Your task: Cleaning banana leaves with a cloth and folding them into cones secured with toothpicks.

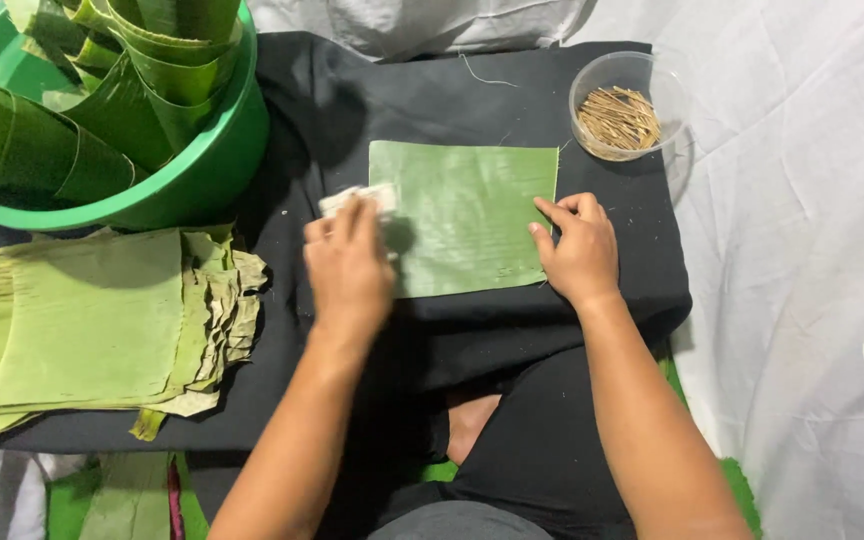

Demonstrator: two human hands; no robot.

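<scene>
A rectangular piece of green banana leaf (472, 215) lies flat on a black cloth (432, 110). My left hand (349, 265) presses a small white cloth (362, 198) against the leaf's left edge; the hand looks slightly blurred. At the leaf's right edge my right hand (577, 250) rests with fingers curled, holding the leaf down.
A green plastic tub (202, 170) full of rolled banana leaves stands at the back left. A stack of flat cut leaves (92, 320) lies at the left. A clear round container of thin brown sticks (620, 105) sits at the back right. White sheeting surrounds the black cloth.
</scene>
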